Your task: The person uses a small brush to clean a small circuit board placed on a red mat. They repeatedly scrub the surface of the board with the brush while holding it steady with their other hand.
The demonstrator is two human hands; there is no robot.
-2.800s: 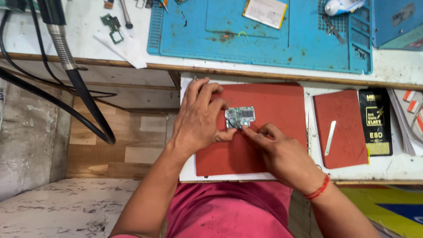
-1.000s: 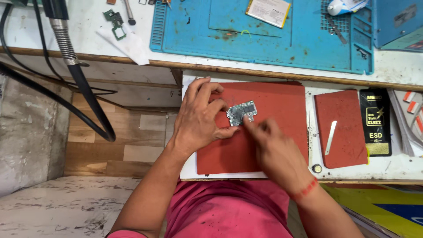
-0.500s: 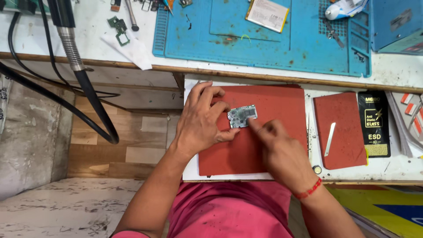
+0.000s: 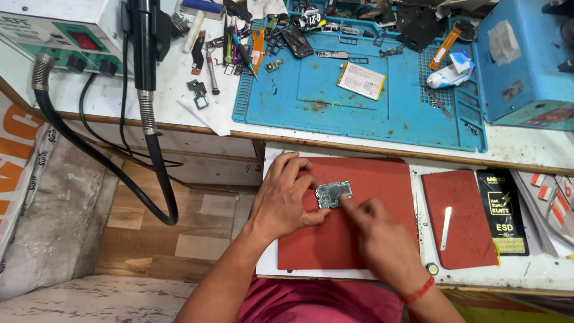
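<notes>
Nothing much shifted: left hand (image 4: 286,200) pins circuit board (image 4: 333,194) mid-mat (bare red mat (image 4: 382,179) around); right hand (image 4: 376,236) fingertip presses its edge.

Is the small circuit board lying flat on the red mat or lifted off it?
Flat: the circuit board rests face-up on the red mat, left hand steadying its edge.

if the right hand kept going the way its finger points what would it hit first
Probably the small circuit board: the right hand points up-left, fingertip at its edge. Beyond lie the left hand's fingers.
</notes>
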